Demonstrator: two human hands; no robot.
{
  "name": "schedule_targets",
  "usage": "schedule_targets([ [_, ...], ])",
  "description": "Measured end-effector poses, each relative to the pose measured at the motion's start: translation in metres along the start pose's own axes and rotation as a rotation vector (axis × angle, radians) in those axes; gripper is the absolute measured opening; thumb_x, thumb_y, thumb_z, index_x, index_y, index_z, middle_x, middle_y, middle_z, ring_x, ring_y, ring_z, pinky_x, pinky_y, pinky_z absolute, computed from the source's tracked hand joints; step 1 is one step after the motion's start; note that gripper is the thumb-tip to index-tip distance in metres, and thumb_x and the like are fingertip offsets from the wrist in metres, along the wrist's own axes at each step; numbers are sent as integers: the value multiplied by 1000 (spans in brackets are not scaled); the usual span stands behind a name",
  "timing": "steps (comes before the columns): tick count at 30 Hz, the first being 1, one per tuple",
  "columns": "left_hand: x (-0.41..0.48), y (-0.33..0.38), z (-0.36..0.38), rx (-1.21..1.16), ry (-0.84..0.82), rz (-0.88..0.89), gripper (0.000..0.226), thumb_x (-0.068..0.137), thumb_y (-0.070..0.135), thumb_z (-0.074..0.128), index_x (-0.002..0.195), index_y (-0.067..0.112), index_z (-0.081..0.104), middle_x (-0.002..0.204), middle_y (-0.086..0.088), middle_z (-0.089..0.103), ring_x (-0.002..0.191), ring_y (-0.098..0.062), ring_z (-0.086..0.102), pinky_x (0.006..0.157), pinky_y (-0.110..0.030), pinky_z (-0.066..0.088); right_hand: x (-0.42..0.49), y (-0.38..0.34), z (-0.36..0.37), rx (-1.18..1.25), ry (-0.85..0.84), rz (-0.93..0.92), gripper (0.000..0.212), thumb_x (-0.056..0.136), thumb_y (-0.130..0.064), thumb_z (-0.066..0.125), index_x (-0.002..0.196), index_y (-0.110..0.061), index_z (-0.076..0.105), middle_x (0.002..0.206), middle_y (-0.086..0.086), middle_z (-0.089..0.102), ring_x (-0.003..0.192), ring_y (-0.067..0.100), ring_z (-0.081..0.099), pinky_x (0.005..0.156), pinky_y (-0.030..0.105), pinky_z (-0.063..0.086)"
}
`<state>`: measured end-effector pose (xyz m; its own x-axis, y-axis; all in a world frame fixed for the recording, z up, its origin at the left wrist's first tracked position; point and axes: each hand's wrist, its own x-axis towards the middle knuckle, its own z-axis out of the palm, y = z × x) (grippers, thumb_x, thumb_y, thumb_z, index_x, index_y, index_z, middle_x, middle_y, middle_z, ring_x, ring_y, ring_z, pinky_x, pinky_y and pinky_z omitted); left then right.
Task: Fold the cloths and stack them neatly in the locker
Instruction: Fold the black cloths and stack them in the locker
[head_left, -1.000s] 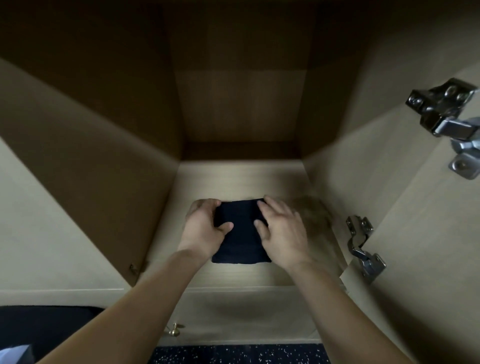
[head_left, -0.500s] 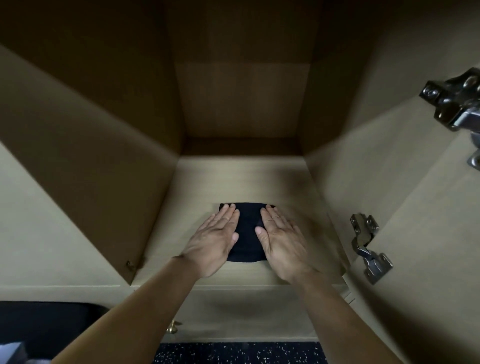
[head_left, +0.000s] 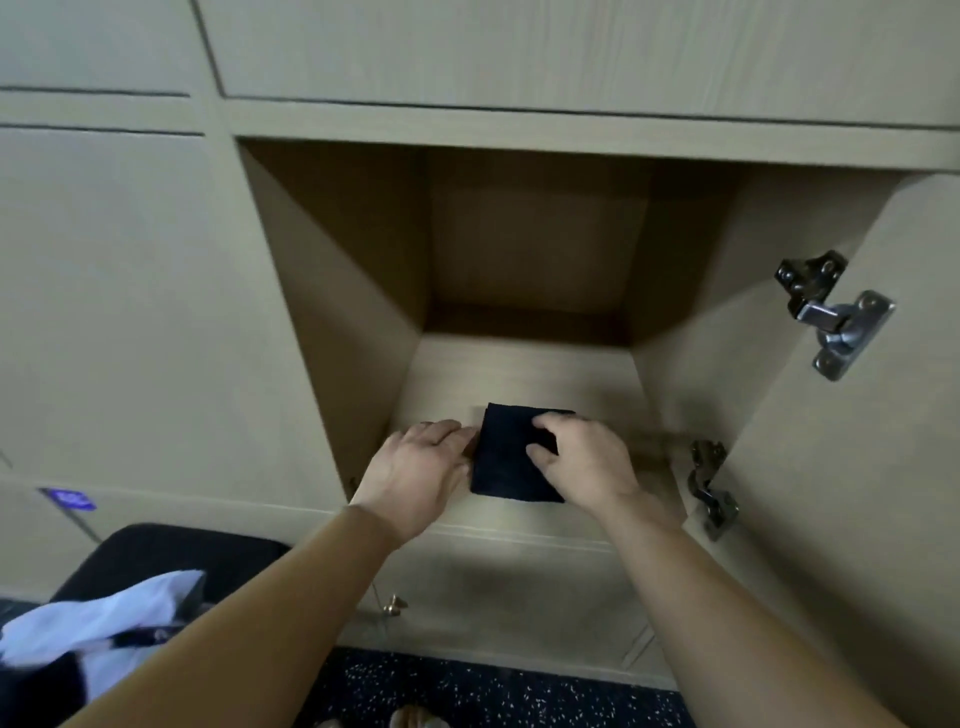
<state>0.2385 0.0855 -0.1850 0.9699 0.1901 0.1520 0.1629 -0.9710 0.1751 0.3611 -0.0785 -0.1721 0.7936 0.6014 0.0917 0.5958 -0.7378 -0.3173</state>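
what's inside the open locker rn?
One folded dark cloth on the locker floor; right hand pinches its right side, left hand rests at its left edge. Whatever lies under the cloth is covered.

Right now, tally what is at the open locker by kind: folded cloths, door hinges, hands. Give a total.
Folded dark cloth: 1
Metal hinges: 2, upper hinge and lower hinge
Hands: 2, left hand and right hand
Total: 5
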Motion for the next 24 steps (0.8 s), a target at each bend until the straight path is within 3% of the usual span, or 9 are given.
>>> schedule_targets([
  [4,-54,-8,-39,23,82,-60,47,98,30,54,143,17,48,143,-5,51,126,-29,50,104,-37,38,-40,-46,-21,4,47,-101,37,94,-40,56,126,-23,58,122,0,64,109,22,60,87,33,48],
  [8,-125,-21,-65,55,140,-156,49,99,41,43,141,18,49,144,-3,51,130,-26,50,102,-35,39,-82,-98,-23,40,57,-173,40,93,-42,56,129,-23,57,122,2,64,110,23,59,89,31,45],
  [12,-208,-45,-75,49,116,-297,49,98,33,54,144,20,45,149,-1,46,136,-24,43,106,-36,35,-127,-159,-4,77,30,-298,42,96,-41,52,135,-25,52,126,0,63,112,22,58,91,31,44],
  [17,-319,-76,-77,51,141,-461,40,89,25,61,127,16,62,129,-3,63,117,-30,59,93,-40,48,-175,-230,43,73,-85,-416,36,93,-39,50,124,-22,58,123,0,63,115,26,56,90,33,44],
  [21,-397,-104,-76,60,125,-622,47,94,32,58,138,18,53,142,0,53,130,-25,49,106,-37,40,-210,-279,85,65,-184,-512,29,92,-37,48,113,-21,60,117,0,64,112,26,56,88,33,39],
  [24,-437,-123,-70,36,142,-723,48,95,31,58,141,18,50,144,1,50,132,-25,47,107,-38,36,-229,-303,105,62,-230,-553,30,95,-35,48,115,-17,60,116,1,64,112,26,55,91,34,37],
])
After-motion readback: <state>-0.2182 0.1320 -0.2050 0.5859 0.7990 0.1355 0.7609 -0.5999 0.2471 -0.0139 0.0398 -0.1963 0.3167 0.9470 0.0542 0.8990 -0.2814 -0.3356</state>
